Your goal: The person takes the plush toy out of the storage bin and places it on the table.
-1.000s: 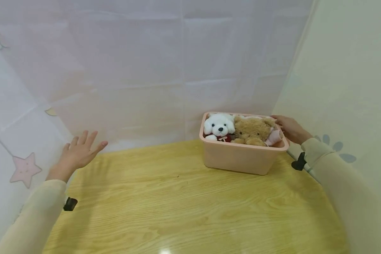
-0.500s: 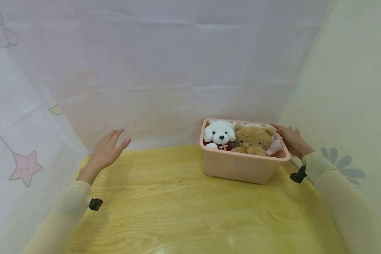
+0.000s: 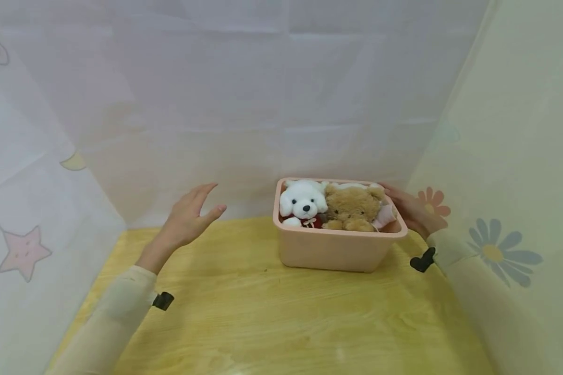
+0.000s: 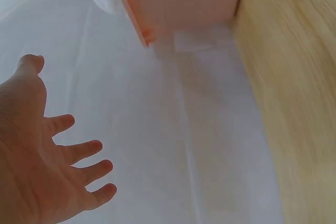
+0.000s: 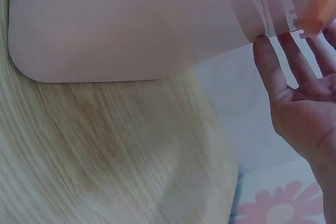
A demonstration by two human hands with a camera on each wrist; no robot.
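Pink plastic storage bin (image 3: pixel 338 251) stood on the pale yellow wooden tabletop (image 3: pixel 281 323), at its far edge and toward your right, close against the white fabric backdrop (image 3: pixel 262 114). Inside the bin, a white plush puppy with a red bow (image 3: pixel 302 202) sat at the left end, and a brown plush teddy bear (image 3: pixel 352 207) leaned just beside it, the two touching. A bit of pink cloth (image 3: pixel 386 216) showed at the right end of the bin, next to the bear.

Your right hand (image 3: pixel 410 211) lay against the right end of the bin, its straight fingers (image 5: pixel 273 66) touching the rim there; the wrist view showed them flat on the plastic, not curled round it.

Your left hand (image 3: pixel 187 219) hung in the air to the left of the bin, well apart from it, fingers spread and holding nothing.

Cream sleeves covered both of your forearms. A flower-printed curtain (image 3: pixel 511 208) hung to the right of the bin.
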